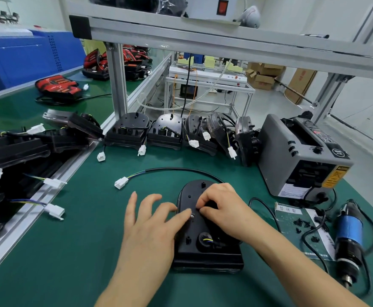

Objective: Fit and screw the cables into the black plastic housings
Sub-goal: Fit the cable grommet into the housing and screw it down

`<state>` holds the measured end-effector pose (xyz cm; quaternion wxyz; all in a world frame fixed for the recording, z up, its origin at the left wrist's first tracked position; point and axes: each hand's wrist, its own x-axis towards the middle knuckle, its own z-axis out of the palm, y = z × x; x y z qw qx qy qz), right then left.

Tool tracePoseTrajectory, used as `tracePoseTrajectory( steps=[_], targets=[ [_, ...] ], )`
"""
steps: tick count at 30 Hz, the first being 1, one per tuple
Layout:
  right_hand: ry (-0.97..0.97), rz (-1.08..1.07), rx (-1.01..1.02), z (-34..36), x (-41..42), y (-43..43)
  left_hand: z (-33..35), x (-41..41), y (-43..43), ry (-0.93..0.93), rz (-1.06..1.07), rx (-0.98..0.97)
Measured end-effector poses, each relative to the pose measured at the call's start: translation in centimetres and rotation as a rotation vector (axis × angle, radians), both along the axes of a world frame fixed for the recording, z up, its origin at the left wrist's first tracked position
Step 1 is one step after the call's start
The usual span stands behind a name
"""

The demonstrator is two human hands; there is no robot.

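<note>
Starting at the left, what is seen on the green mat?

1 white connector is laid there, and from it a black cable is run in an arc to the far end of the black plastic housing.

How is the left hand held?

It is spread wide, fingers nearly straight, nothing gripped; its index fingertip is set against the housing just beside a small silver screw.

Where is the housing placed?

Flat on the mat between both hands, with coloured wires seen at a round opening near its close end.

And the right hand?

Its fingers are curled down onto the housing, thumb tip just right of the screw. Whether anything is pinched cannot be told.

What is found further right?

Small black clips are scattered on a printed sheet, an electric screwdriver with a blue band is laid beside it, and a grey tape dispenser is stood behind.
</note>
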<state>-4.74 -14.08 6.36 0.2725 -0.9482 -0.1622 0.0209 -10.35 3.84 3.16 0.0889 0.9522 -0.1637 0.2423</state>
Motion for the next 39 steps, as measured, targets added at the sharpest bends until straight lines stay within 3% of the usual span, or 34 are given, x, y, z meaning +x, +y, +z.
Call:
tracePoseTrajectory(
  steps=[7, 19, 24, 26, 30, 33, 36, 39],
  targets=[
    [-0.064, -0.037, 0.082, -0.8, -0.3, -0.5, -0.3, 0.4, -0.2, 0.031, -0.027, 0.076],
    [-0.105, -0.085, 0.202, -1.4, -0.8, -0.7, 0.3, 1.0, 0.0, 0.071, -0.061, 0.021],
    [-0.222, -0.371, 0.283, -0.7, -2.7, -4.2, 1.3, 5.1, 1.3, 0.351, -0.078, -0.235],
    [-0.167, -0.464, 0.2, -0.5, -4.2, -6.1, 1.7, 8.2, 1.9, 0.351, 0.037, -0.247],
    [0.093, -0.539, 0.095, -1.1, -6.9, -7.6, 2.3, 13.6, 2.8, 0.431, 0.378, 0.151],
    [0.21, -0.525, 0.141, -1.6, -7.8, -7.1, 1.8, 15.4, 3.4, 0.547, 0.505, 0.279],
    [0.256, -0.516, 0.185, -1.7, -7.7, -6.2, 1.7, 15.5, 3.3, 0.529, 0.511, 0.31],
    [0.269, -0.509, 0.194, -1.5, -7.2, -5.2, 2.5, 14.8, 3.2, 0.65, 0.47, 0.156]
  ],
)
